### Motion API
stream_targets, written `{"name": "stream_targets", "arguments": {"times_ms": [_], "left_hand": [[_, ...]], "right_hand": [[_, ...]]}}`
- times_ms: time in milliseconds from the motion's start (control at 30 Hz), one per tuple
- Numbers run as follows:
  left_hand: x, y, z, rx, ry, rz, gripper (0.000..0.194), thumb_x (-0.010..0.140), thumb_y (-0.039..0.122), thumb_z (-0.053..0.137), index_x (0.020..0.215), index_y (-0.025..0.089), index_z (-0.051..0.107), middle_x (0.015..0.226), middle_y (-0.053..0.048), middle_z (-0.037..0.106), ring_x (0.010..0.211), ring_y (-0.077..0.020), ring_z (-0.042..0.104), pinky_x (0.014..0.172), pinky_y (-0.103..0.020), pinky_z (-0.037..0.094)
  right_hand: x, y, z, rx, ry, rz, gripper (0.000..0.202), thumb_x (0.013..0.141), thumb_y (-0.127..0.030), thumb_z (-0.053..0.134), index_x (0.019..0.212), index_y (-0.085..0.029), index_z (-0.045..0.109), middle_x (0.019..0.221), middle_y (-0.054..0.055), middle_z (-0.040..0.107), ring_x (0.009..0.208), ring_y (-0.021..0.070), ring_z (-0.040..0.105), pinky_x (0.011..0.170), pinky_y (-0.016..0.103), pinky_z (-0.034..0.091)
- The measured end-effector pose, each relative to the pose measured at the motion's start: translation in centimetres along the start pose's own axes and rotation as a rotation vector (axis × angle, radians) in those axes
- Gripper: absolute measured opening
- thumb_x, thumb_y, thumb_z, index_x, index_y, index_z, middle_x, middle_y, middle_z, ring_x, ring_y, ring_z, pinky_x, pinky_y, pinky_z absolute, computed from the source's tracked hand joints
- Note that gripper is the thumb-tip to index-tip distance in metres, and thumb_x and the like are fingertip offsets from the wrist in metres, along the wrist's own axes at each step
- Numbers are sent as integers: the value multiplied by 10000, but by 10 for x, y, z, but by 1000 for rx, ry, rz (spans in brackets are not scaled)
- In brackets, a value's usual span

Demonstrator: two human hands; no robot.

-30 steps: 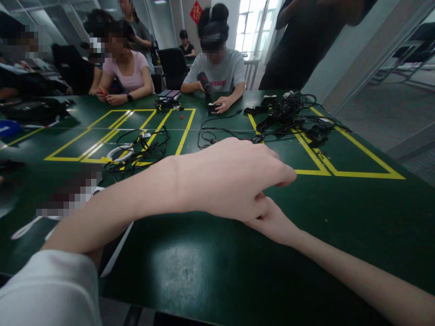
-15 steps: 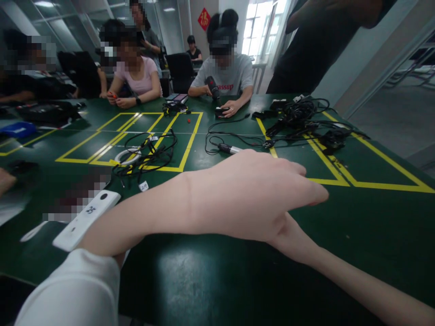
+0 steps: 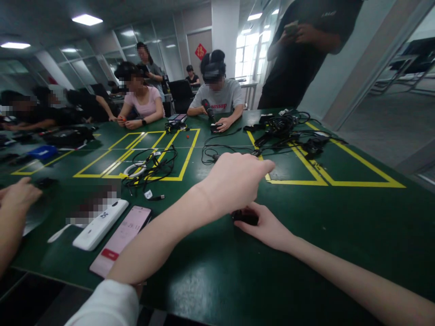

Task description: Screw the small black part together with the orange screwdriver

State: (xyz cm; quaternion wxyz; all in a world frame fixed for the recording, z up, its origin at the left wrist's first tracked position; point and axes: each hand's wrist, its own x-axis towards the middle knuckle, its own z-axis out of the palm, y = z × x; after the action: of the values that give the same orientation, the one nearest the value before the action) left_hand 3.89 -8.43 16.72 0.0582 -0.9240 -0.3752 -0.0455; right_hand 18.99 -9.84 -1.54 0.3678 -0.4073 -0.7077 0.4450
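Observation:
My left hand [image 3: 234,181] reaches across the middle with its back toward me and its fingers curled downward. What its fingers hold, if anything, is hidden behind the hand. Just below and to the right, my right hand [image 3: 268,224] grips a small dark, glossy object [image 3: 247,216] between thumb and fingers. Its kind I cannot make out, since the left hand covers part of it. Behind my left hand a thin black cable [image 3: 205,156] lies looped on the green table [image 3: 210,262].
A phone [image 3: 125,235] and a white bar marked 25 [image 3: 100,226] lie left of my left forearm. Tangled cables [image 3: 152,167] sit beyond them, with a larger black cable heap [image 3: 285,129] at back right. Another person's hand [image 3: 20,197] is at far left. A seated person [image 3: 219,99] works opposite.
My view has shifted, so more of the room and the phone show. My left hand has moved left in the picture, uncovering my right hand and the dark object in it.

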Motion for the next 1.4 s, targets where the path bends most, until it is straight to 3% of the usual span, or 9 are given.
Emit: {"name": "stream_targets", "arguments": {"times_ms": [133, 433, 700, 867, 1033, 1200, 1400], "left_hand": [[-6, 2, 7, -17, 61, -110, 352, 926, 131, 548, 1235, 167, 712, 1176, -125, 736, 1111, -309, 721, 932, -428, 582], [-18, -10, 19, -348, 205, 32, 470, 876, -11, 465, 1209, 195, 725, 1284, -73, 737, 1137, -205, 721, 1004, -343, 575], [-20, -8, 8, -199, 128, -57, 337, 936, 170, 582, 1234, 205, 736, 938, -68, 792, 901, -244, 751, 854, -362, 593], [-29, -5, 2, -244, 58, 92, 438, 853, 116, 599, 1270, 197, 707, 1090, -83, 773, 955, -234, 731, 849, -338, 585], [-37, -9, -1, -245, 38, 103, 504, 848, 18, 539, 1293, 208, 681, 1281, -94, 704, 1053, -221, 715, 896, -328, 580], [-34, -12, -2, -180, 97, 62, 461, 899, 60, 537, 1312, 211, 677, 1244, -92, 738, 1106, -246, 722, 948, -364, 577], [-32, -16, -3, -176, 89, -29, 421, 899, 139, 574, 1294, 214, 700, 1079, -82, 784, 959, -244, 742, 884, -368, 587]], "right_hand": [[2, 2, 1, 4, 10, -19, 136, 806, -304, 713, 902, -227, 655, 914, 52, 788, 882, 258, 750, 844, 418, 591], [3, 1, -1, -20, -18, -12, 148, 830, -316, 703, 926, -229, 632, 950, 51, 776, 907, 250, 736, 871, 420, 579], [2, 0, -2, -15, -31, -10, 149, 832, -326, 691, 928, -230, 631, 928, 44, 755, 915, 255, 728, 884, 426, 572], [1, -3, -2, -57, 14, -12, 149, 809, -337, 705, 880, -230, 630, 826, 23, 728, 794, 246, 694, 742, 383, 550], [0, -6, -3, -4, -17, -7, 154, 831, -335, 707, 902, -232, 616, 894, 29, 745, 890, 254, 726, 849, 411, 579], [0, -4, -4, 9, -34, -8, 158, 833, -322, 717, 924, -231, 625, 922, 34, 749, 911, 242, 732, 908, 429, 594], [0, -3, -6, -9, -33, -15, 158, 842, -322, 726, 933, -229, 635, 930, 40, 758, 927, 243, 739, 940, 445, 602]]}}
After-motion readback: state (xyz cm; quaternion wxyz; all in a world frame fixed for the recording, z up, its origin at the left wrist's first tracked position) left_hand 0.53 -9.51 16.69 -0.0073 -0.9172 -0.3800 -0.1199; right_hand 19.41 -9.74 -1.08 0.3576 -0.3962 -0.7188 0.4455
